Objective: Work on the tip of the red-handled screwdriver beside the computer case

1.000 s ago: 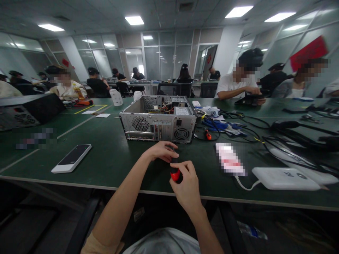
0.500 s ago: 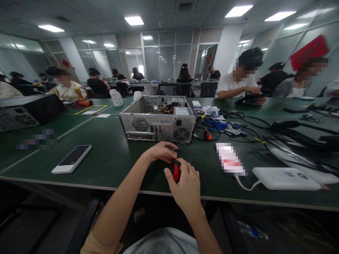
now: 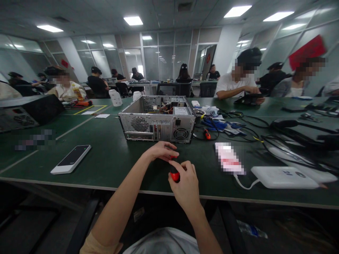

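Note:
Just above the green table, my right hand point(image 3: 187, 180) is closed around the rear of a red-and-black screwdriver point(image 3: 174, 175). My left hand point(image 3: 162, 151) is closed at the screwdriver's front end, its fingertips meeting my right index finger there. The screwdriver's shaft and tip are hidden by my fingers. Beyond both hands stands an open metal computer case point(image 3: 164, 127), its back panel with fan grille and ports facing me. Cables and a metal drive or power unit show inside it.
Right of the case lie another orange-and-black screwdriver point(image 3: 207, 134), blue gloves point(image 3: 225, 126) and black cables point(image 3: 245, 118). A blurred phone point(image 3: 229, 158) is wired to a white power bank point(image 3: 284, 177). A white device point(image 3: 71, 159) lies left. Several people sit around.
The screwdriver's handle has turned in my fingers, so its red part shows differently. My right index finger has reached forward to my left fingertips. The case stays where it was.

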Demonstrator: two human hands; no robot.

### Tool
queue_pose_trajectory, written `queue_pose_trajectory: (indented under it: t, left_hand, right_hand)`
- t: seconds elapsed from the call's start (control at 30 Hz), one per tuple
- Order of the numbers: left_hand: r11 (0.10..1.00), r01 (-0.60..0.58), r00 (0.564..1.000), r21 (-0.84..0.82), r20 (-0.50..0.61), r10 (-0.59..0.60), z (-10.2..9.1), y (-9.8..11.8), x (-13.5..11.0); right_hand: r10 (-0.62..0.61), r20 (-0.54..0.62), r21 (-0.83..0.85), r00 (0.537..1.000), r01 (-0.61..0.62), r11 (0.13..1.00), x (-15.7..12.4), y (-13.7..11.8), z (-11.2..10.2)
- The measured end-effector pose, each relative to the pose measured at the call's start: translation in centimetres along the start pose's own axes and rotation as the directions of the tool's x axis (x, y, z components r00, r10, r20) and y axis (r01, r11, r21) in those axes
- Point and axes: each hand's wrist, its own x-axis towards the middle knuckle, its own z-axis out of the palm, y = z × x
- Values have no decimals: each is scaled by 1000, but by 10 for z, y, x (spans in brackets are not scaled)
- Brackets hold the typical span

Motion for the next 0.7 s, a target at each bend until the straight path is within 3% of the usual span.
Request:
queue_pose_trajectory:
  t: [0.53, 0.7]
  left_hand:
    - [984, 23, 999, -176, 44, -15, 0, -2, 1]
    - [993, 57, 997, -99, 65, -50, -2, 1, -1]
  right_hand:
    - [83, 35, 2, 996, -84, 997, 1, -7, -6]
    - [100, -26, 70, 995, -98, 993, 0, -5, 0]
